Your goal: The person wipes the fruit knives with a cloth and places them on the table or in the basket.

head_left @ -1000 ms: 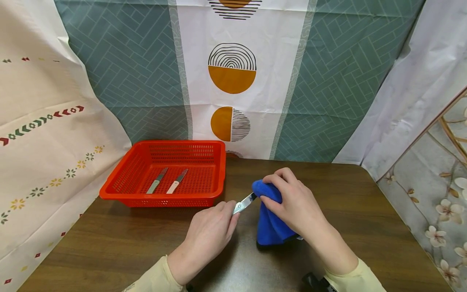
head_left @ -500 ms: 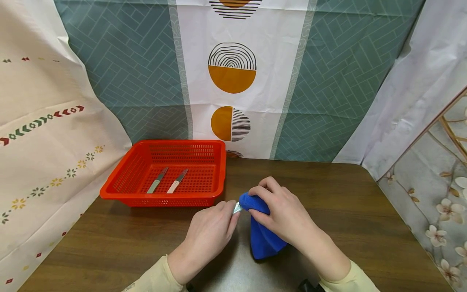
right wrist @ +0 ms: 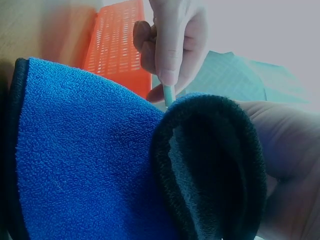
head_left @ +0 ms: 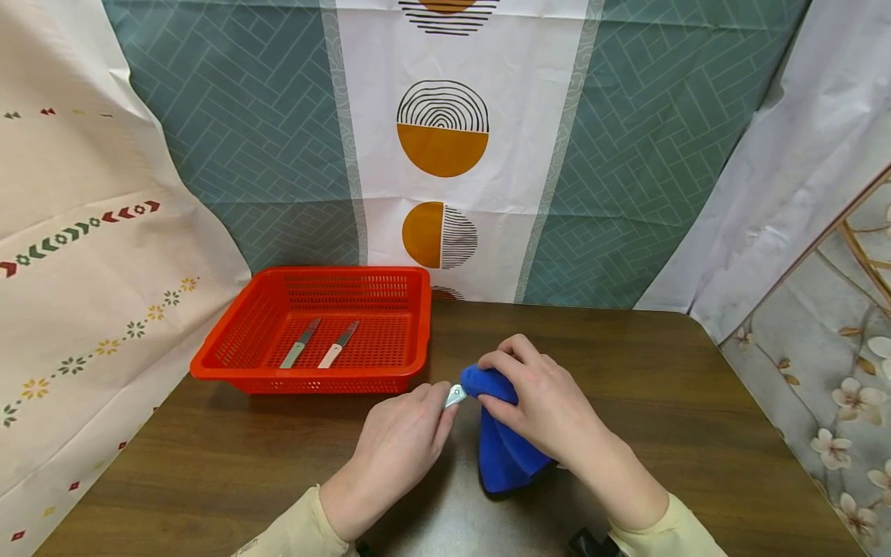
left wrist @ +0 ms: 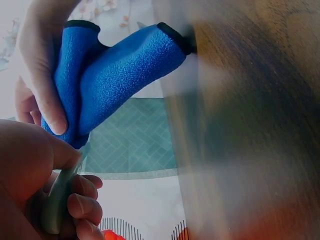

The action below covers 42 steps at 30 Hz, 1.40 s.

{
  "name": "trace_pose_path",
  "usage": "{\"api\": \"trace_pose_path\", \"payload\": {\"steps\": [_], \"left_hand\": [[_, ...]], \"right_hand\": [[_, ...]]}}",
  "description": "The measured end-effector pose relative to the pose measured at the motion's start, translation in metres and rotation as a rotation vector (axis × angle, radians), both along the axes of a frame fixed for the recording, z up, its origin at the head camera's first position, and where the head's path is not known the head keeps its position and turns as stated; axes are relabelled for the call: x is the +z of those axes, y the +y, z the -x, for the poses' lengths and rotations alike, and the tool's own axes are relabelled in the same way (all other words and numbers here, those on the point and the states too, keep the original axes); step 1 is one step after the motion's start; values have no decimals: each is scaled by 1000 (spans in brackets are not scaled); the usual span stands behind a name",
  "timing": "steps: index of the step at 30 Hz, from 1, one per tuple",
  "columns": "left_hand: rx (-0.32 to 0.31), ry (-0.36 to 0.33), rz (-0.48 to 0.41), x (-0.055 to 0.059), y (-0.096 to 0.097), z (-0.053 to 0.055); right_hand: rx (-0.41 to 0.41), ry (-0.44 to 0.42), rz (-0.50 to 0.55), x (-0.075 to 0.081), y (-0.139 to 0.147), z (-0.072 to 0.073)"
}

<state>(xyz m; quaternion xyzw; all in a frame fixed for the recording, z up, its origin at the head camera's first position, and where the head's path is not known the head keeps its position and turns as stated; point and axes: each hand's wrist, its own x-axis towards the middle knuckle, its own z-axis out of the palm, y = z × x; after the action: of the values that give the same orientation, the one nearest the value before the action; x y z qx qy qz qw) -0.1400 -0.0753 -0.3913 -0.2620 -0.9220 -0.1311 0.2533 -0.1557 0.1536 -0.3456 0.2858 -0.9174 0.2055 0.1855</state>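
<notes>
My left hand (head_left: 404, 433) grips the pale green handle of a small knife (left wrist: 59, 200), its fingers curled round it. Only the handle and its front end show; the blade is hidden in a blue cloth (head_left: 511, 456). My right hand (head_left: 546, 394) pinches that cloth over the blade, thumb on the near side and fingers on the far side. In the left wrist view the cloth hangs in folds with a dark edging, close in front of the left thumb. In the right wrist view the cloth fills the foreground, with the left hand beyond it.
A red plastic basket (head_left: 313, 381) stands at the back left of the brown wooden table (head_left: 668, 387). Two small knives lie in it, one with a green handle (head_left: 293, 356) and one with a pale pinkish handle (head_left: 330, 357). Patterned curtains (head_left: 264, 139) rise behind the table.
The right hand and cloth slid left and down along the blade to the handle, covering the blade, then shifted slightly back right. The left hand stayed in place.
</notes>
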Motion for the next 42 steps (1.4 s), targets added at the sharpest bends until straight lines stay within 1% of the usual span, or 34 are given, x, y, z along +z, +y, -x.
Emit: {"api": "trace_pose_path", "payload": {"steps": [5, 18, 24, 29, 37, 42], "left_hand": [[3, -13, -1, 1, 0, 0], [4, -16, 3, 1, 1, 0], [1, -40, -1, 2, 1, 0], [5, -37, 2, 3, 1, -1], [9, -63, -1, 4, 2, 0], [7, -48, -4, 3, 1, -1]], "right_hand": [[-11, 2, 3, 0, 3, 3], [-55, -12, 8, 3, 11, 8], [-73, -18, 22, 4, 15, 11], [-88, -24, 31, 3, 19, 14], [-142, -54, 57, 4, 25, 19], [-180, -68, 70, 4, 31, 22]]}}
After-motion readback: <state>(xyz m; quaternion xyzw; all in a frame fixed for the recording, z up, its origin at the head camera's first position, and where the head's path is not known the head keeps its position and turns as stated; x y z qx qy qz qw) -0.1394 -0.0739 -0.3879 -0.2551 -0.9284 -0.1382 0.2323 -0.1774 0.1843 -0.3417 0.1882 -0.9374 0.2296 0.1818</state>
